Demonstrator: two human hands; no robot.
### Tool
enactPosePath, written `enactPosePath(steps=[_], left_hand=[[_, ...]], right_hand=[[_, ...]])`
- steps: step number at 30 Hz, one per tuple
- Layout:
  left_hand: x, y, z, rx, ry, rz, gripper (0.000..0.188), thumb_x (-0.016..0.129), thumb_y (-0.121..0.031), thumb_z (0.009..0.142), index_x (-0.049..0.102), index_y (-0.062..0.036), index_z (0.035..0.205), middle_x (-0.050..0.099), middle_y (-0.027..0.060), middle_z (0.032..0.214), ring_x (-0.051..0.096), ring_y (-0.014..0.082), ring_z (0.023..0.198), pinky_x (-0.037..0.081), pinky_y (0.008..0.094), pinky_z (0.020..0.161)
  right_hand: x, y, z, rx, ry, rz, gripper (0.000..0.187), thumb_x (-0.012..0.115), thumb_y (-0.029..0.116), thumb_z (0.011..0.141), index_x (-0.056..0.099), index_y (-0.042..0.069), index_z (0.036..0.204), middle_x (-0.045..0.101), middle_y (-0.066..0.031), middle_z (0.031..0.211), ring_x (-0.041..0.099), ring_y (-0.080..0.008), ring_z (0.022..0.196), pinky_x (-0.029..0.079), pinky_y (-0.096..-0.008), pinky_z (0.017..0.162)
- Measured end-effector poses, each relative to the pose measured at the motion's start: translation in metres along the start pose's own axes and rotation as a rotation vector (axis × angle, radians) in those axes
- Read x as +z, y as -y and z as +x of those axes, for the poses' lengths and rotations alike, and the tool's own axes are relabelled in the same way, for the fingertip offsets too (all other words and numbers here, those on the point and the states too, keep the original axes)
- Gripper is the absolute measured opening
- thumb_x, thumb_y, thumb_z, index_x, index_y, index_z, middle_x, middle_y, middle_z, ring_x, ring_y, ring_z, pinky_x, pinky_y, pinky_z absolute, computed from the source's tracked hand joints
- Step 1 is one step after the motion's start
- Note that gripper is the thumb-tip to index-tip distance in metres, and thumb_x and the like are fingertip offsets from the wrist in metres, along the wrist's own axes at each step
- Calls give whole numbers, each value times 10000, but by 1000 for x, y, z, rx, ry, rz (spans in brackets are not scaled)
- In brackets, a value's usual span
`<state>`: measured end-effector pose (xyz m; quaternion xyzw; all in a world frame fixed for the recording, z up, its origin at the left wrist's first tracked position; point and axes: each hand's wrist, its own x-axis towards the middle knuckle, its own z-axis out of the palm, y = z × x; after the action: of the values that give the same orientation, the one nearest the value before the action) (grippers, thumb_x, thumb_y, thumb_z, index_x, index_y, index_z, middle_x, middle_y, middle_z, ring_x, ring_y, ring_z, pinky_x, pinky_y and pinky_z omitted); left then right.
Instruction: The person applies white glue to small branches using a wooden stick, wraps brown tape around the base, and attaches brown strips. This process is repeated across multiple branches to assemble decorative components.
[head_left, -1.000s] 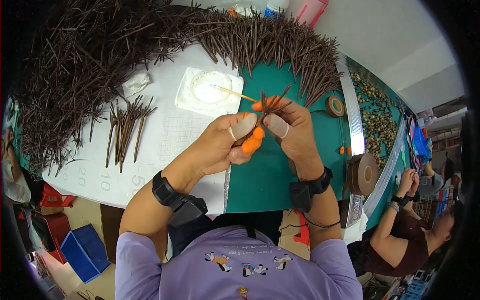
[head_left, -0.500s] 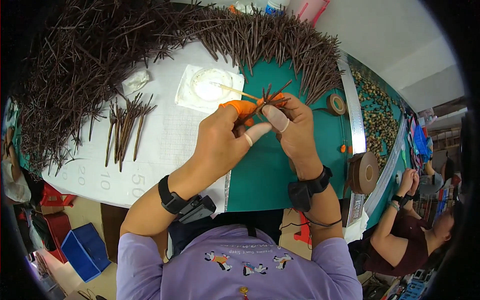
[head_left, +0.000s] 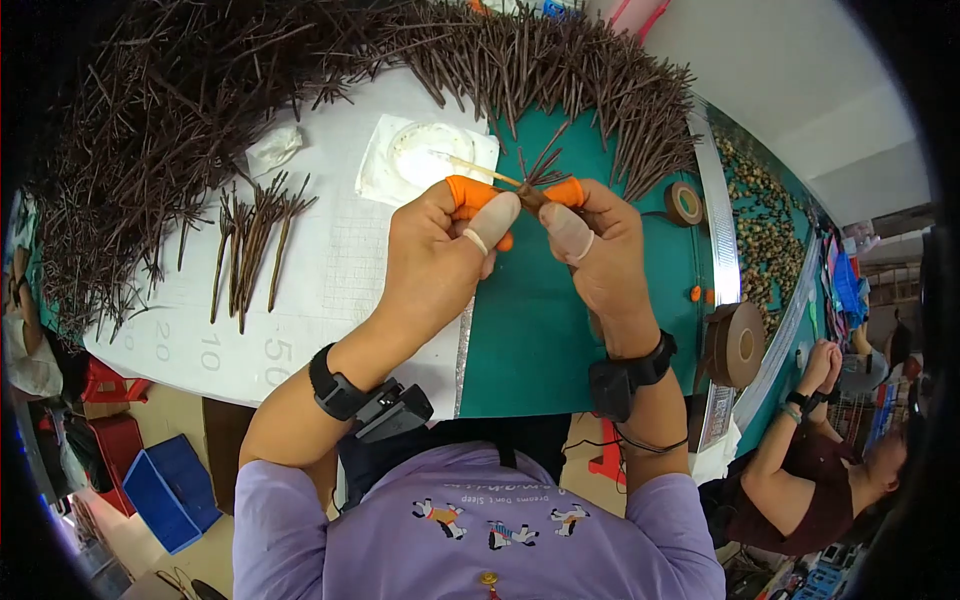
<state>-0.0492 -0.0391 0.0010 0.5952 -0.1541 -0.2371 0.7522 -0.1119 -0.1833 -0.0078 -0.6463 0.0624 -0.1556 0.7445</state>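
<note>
Left hand point(head_left: 432, 250) and right hand point(head_left: 608, 262), each grip pinched closed on one branched twig point(head_left: 541, 166) above the surface's point(head_left: 570, 350) middle, seem partway through it; twig heaps point(head_left: 550, 75) fill the far edge.

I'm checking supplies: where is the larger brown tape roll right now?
In the head view, the larger brown tape roll is on the right, by the metal strip, below the smaller tape roll and to the right of the right hand.
</note>
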Motion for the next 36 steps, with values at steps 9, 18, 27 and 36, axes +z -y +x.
enactPosePath(steps=[9,18,27,36], left_hand=[[1,7,0,-75,99,-192,183,541,-199,849,546,-19,817,499,-1,602,330,41,432,244,173,409],[-13,9,13,-382,511,-544,261,497,-280,869,530,-21,857,506,7,602,339,33,401,272,167,384],[2,5,5,-238,215,-349,335,479,-312,874,517,-13,1018,542,18,652,453,57,490,353,165,427],[-2,8,5,67,220,69,268,569,-168,824,544,-19,1045,558,8,689,472,49,542,379,164,486]], right_hand=[[3,3,0,-29,-12,33,125,611,108,793,584,7,862,525,46,711,391,2,565,294,-143,478],[-2,0,1,73,42,188,113,585,81,803,572,4,885,561,-8,759,360,-12,486,253,-158,411],[-2,-3,1,68,102,448,121,566,59,810,574,18,923,564,-11,788,368,-22,484,267,-165,426],[1,-5,2,31,17,247,130,580,53,799,580,13,923,557,-2,746,350,-30,469,261,-168,433]])
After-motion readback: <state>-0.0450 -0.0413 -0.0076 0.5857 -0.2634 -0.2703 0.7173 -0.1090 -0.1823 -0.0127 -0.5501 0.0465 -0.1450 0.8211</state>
